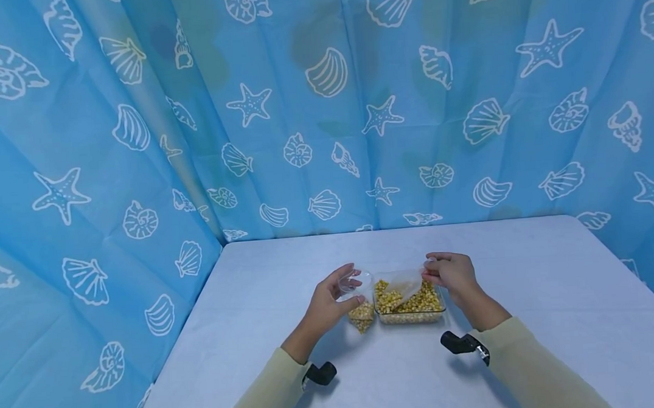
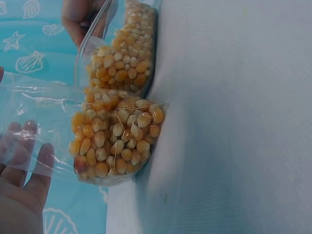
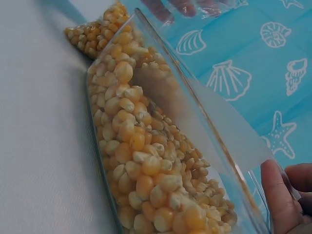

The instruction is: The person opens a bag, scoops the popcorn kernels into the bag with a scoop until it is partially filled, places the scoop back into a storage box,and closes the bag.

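In the head view, the left hand (image 1: 325, 298) is spreading wide around the clear bag's (image 1: 361, 317) upper part, seemingly keeping its mouth gaping; the bag is standing just beside the glass container (image 1: 411, 318) on the table (image 1: 389, 378). In the left wrist view, corn kernels (image 2: 131, 139) are weighting its base, likely steadying it; in the right wrist view, the right hand (image 3: 287, 195) is pinching a translucent sheet (image 3: 229, 134), apparently keeping fingers off the container's kernels.

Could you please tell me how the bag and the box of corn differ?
The bag is soft, its filled end narrowing to a corner, while the box is stiff and rectangular. The box is wider than the bag. The bag holds less corn than the box. Both are see-through, and the corn in each is yellowish.
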`<control>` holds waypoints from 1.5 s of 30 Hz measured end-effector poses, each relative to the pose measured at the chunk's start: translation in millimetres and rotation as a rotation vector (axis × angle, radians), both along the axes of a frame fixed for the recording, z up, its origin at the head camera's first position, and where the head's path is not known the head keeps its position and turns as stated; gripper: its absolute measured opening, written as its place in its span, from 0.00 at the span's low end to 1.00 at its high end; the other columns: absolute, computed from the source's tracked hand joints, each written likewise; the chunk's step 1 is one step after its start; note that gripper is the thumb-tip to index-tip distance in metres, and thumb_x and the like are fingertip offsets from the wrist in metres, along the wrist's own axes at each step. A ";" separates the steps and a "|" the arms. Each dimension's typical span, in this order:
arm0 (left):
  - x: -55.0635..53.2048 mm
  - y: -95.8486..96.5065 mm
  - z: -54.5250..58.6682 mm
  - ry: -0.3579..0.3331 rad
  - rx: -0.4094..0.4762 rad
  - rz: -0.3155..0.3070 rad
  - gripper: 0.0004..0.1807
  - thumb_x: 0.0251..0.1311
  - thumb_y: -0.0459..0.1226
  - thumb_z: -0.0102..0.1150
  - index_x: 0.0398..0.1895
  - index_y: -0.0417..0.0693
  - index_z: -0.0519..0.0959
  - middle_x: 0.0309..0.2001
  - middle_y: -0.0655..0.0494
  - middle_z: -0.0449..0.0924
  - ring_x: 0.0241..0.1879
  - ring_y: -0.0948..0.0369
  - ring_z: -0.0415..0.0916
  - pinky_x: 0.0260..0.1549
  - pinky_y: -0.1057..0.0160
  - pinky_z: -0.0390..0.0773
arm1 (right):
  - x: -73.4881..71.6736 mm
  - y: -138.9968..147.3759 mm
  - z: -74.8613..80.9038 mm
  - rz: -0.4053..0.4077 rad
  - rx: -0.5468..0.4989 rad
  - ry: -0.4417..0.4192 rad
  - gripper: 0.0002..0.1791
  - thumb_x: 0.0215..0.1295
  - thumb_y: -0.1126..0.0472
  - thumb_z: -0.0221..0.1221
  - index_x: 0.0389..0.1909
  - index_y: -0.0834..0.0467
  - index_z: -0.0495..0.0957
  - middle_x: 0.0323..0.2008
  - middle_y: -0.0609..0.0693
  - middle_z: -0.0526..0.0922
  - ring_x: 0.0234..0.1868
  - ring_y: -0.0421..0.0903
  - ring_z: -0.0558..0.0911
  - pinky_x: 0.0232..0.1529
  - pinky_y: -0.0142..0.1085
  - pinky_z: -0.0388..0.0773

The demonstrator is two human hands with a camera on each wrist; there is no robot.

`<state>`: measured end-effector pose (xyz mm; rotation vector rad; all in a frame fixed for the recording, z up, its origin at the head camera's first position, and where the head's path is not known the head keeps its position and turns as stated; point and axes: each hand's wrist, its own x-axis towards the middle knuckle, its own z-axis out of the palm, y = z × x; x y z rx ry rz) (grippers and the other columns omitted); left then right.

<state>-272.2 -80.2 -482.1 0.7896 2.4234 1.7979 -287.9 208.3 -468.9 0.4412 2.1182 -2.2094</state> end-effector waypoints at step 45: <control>1.4 7.7 1.0 -0.026 0.004 0.011 0.38 0.57 0.33 0.67 0.71 0.54 0.64 0.61 0.60 0.74 0.57 0.62 0.73 0.62 0.47 0.65 | 7.8 8.3 2.8 -0.250 -0.587 0.082 0.15 0.70 0.68 0.54 0.56 0.62 0.70 0.43 0.54 0.76 0.40 0.43 0.83 0.47 0.34 0.79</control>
